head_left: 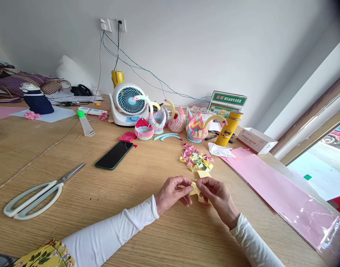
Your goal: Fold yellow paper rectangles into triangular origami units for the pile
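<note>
Between my two hands is a small piece of yellow paper (195,188), partly folded. My left hand (174,191) pinches its left side between thumb and fingers. On the other side, my right hand (217,196) grips the paper's right edge in its fingertips. Flat yellow slips (203,174) lie on the table just behind and beneath the hands, partly covered by them. Farther back sits a loose pile of folded paper pieces (196,157) in pink, yellow and pale green.
Scissors (44,194) and a phone (114,155) lie to the left. Behind stand a glue bottle (85,124), a fan (129,104), several paper swans (197,128) and a yellow flask (229,129). Pink sheets (281,189) and a sticky note box (256,141) occupy the right.
</note>
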A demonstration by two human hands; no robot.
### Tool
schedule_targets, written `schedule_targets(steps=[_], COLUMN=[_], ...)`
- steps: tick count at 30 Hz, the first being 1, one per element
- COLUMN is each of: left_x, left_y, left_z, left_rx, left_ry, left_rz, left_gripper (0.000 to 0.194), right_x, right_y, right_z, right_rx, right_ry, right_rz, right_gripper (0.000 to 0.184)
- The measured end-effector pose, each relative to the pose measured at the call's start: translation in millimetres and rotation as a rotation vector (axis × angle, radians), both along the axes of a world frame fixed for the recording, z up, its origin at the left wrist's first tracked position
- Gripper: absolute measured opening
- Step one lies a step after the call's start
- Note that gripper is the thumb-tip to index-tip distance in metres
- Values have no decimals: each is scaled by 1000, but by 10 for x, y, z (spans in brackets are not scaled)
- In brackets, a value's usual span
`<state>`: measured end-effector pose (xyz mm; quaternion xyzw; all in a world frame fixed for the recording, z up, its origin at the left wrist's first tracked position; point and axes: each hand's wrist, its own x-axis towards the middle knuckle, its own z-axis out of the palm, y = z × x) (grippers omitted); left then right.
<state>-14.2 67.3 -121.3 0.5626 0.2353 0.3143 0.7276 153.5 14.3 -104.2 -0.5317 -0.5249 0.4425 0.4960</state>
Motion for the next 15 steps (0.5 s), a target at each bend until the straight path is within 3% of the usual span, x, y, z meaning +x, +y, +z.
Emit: schedule_targets(steps=[15], left_x=[-22], left_y=[18], left_z=[73], left_rx=[-97], left_ry=[-14], left_rz=[-22], left_gripper=[32], right_x=[1], right_y=[-42], right_z=[27], right_rx=[-142], right_ry=[280], right_rz=[97], right_gripper=[30])
